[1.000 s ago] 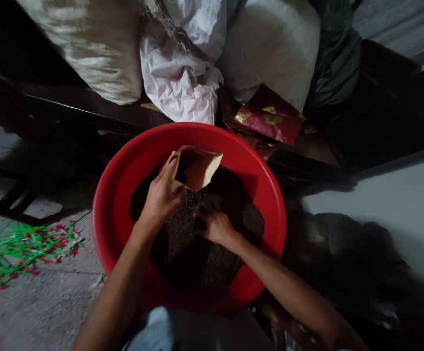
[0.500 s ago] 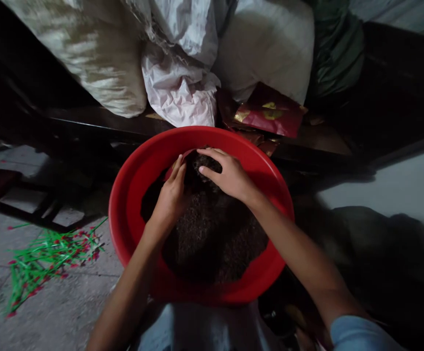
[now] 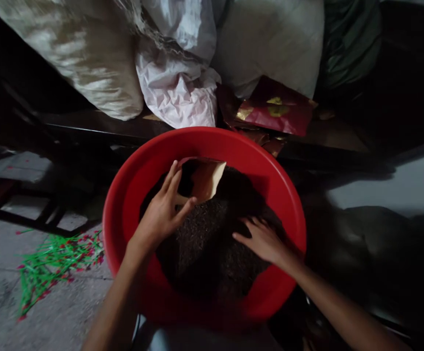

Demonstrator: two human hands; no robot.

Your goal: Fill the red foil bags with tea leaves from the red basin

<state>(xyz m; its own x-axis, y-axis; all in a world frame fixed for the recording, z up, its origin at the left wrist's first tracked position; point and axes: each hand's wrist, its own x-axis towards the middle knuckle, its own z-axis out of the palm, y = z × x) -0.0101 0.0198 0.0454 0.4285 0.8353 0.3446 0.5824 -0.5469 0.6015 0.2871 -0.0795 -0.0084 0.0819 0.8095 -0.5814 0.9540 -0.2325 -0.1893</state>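
Note:
In the head view, a red plastic tub [image 3: 124,214] holds a heap of dark, loose, crumbly material [image 3: 200,239]. My left hand [image 3: 162,209] grips the left side of a paper packet [image 3: 210,180] with its thumb and fingers. The packet is red outside and tan inside, its mouth gaping towards me above the heap. My right hand [image 3: 263,239] lies palm down on the right part of the heap, thumb and fingers apart. Its fingertips are dim against the dark material, and I see nothing held in them.
Large pale sacks [image 3: 182,92] stand on a dark ledge behind the tub. A flat maroon packet [image 3: 281,107] with gold marks lies there over other pieces. Green sticks with red tips [image 3: 58,258] are scattered on the floor to the left, near a dark wooden frame [image 3: 39,214].
My right hand has left the packet's mouth, where it held a dark clump, and come down right onto the heap. The packet in my left hand now shows its open mouth.

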